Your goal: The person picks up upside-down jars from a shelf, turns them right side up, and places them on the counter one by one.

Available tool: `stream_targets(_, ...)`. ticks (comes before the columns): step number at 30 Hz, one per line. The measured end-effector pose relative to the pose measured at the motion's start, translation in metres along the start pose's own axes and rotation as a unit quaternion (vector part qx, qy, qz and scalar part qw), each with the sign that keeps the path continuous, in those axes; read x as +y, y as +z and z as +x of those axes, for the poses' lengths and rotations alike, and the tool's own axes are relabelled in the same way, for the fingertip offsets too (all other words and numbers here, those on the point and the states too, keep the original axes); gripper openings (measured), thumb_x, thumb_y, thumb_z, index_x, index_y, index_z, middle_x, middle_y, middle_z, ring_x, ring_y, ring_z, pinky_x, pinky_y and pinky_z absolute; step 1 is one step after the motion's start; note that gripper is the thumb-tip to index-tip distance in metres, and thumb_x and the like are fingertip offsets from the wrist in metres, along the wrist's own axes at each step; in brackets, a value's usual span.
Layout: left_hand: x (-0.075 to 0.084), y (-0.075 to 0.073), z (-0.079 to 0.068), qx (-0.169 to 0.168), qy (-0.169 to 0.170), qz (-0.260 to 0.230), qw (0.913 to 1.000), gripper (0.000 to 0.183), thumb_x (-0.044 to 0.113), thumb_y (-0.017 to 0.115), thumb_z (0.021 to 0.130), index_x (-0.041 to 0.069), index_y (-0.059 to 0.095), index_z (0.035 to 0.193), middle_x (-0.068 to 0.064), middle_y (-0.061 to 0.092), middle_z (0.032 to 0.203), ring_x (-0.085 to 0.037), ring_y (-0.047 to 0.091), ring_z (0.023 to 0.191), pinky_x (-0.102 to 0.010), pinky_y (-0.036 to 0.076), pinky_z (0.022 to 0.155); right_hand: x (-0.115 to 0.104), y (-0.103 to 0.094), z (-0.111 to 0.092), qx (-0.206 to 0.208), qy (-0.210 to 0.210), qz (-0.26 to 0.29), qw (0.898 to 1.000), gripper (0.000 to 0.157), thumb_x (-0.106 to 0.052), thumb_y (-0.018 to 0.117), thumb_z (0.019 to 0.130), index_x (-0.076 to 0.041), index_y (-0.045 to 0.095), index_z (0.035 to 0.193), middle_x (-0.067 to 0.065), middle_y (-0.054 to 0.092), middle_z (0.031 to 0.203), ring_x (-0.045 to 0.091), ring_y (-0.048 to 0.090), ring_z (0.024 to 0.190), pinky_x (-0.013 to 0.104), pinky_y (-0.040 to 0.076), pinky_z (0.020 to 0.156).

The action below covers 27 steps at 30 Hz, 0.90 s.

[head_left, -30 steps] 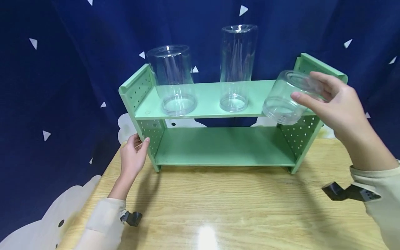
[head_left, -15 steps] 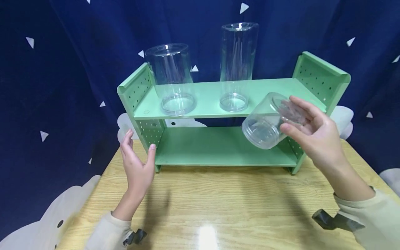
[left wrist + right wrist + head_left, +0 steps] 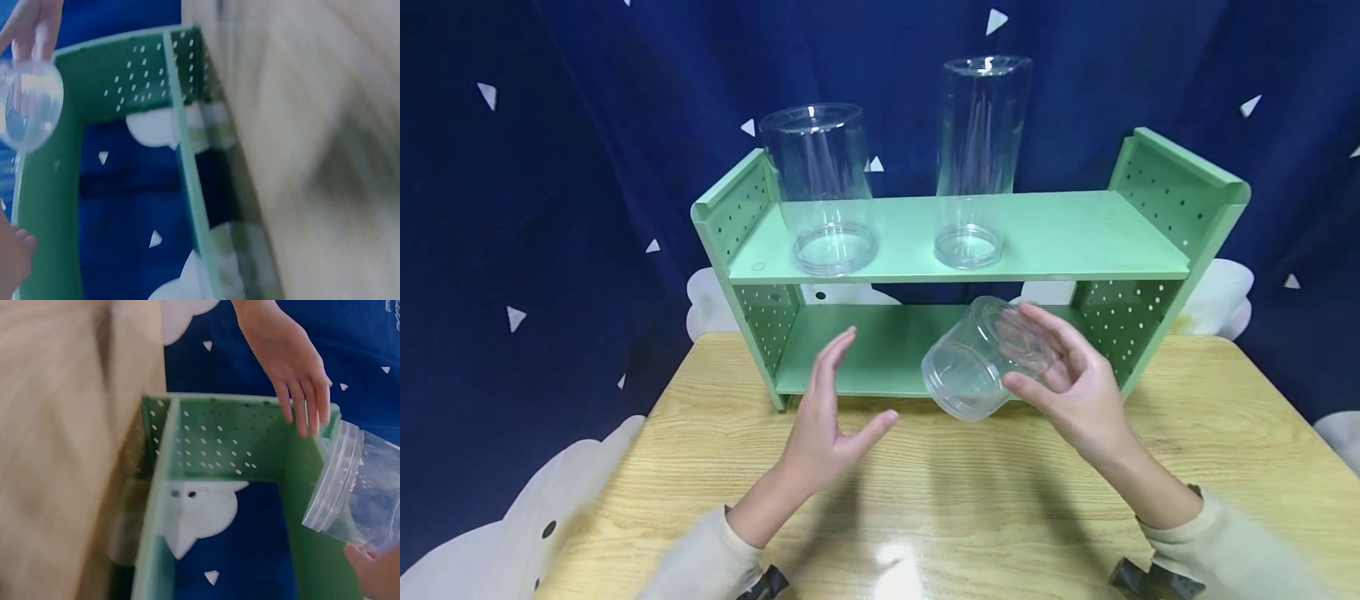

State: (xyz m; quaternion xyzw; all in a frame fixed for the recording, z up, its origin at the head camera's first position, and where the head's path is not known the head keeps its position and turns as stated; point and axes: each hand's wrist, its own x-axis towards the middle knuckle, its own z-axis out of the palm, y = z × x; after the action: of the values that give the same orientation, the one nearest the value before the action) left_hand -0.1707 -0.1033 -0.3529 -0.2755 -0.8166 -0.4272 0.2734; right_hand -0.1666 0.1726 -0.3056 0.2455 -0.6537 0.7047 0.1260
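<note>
My right hand (image 3: 1086, 400) grips a short clear plastic jar (image 3: 966, 367) by its end, thumb on one side and fingers on the other. The jar leans to the left, in front of the lower shelf; its ridged end (image 3: 334, 478) faces the left hand in the right wrist view. My left hand (image 3: 823, 437) hovers to the left of the jar, fingers straight and thumb spread, touching nothing. On the upper board of a green two-tier shelf (image 3: 1075, 233) stand a wide clear jar (image 3: 823, 183) and a taller, narrower clear jar (image 3: 981, 158), both upright.
The shelf's perforated side panels (image 3: 1180, 200) rise above the upper board. It stands on a light wooden table (image 3: 940, 500). Behind hangs a dark blue curtain (image 3: 625, 100) with white triangles and cloud shapes.
My right hand has brought the short jar from the upper shelf's right end down and left. My left hand has left the shelf's left side panel and moved right, its fingers straightening.
</note>
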Motion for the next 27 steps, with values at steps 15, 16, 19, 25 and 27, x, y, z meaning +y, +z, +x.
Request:
stream_targets(15, 0.02, 0.034, -0.007, -0.098, -0.103, -0.187, 0.9719, 0.092, 0.021, 0.081, 0.077, 0.014, 0.028, 0.152, -0.009, 0.039, 0.155, -0.027, 0.045, 0.14, -0.045, 0.039, 0.119, 0.022, 0.012, -0.015, -0.027, 0.04, 0.063, 0.997, 0.064, 0.005, 0.067, 0.086, 0.004, 0.04, 0.143, -0.005, 0.059, 0.137, 0.004, 0.058, 0.125, 0.018, 0.048, 0.105)
stream_targets(16, 0.021, 0.035, -0.007, -0.098, -0.105, -0.192, 0.9709, 0.092, 0.02, 0.081, 0.077, 0.014, 0.028, 0.152, -0.01, 0.039, 0.155, -0.028, 0.046, 0.14, -0.045, 0.039, 0.119, 0.023, 0.013, -0.015, -0.026, 0.041, 0.065, 0.997, 0.064, 0.004, 0.068, 0.086, 0.004, 0.04, 0.143, -0.005, 0.059, 0.137, 0.003, 0.058, 0.125, 0.018, 0.048, 0.106)
stream_targets(19, 0.022, 0.036, -0.007, -0.098, -0.109, -0.199, 0.9691, 0.091, 0.02, 0.08, 0.077, 0.014, 0.029, 0.151, -0.012, 0.041, 0.153, -0.029, 0.049, 0.137, -0.047, 0.04, 0.118, 0.024, 0.014, -0.016, -0.022, 0.049, 0.068, 0.996, 0.064, 0.0, 0.069, 0.086, 0.003, 0.041, 0.143, -0.004, 0.058, 0.137, 0.004, 0.058, 0.125, 0.018, 0.048, 0.106)
stream_targets(25, 0.022, 0.038, -0.009, -0.098, -0.117, -0.207, 0.9663, 0.089, 0.024, 0.08, 0.078, 0.013, 0.03, 0.151, -0.012, 0.049, 0.146, -0.032, 0.055, 0.129, -0.048, 0.044, 0.114, 0.026, 0.016, -0.018, -0.024, 0.064, 0.094, 0.993, 0.064, -0.009, 0.07, 0.089, 0.001, 0.04, 0.144, -0.001, 0.057, 0.138, 0.007, 0.059, 0.124, 0.022, 0.051, 0.103)
stream_targets(27, 0.022, 0.038, -0.01, -0.098, -0.118, -0.208, 0.966, 0.089, 0.025, 0.08, 0.078, 0.013, 0.03, 0.151, -0.012, 0.05, 0.146, -0.033, 0.055, 0.13, -0.047, 0.044, 0.115, 0.027, 0.016, -0.018, -0.026, 0.064, 0.105, 0.992, 0.063, -0.009, 0.069, 0.09, 0.001, 0.04, 0.144, 0.0, 0.057, 0.138, 0.008, 0.06, 0.124, 0.024, 0.052, 0.103)
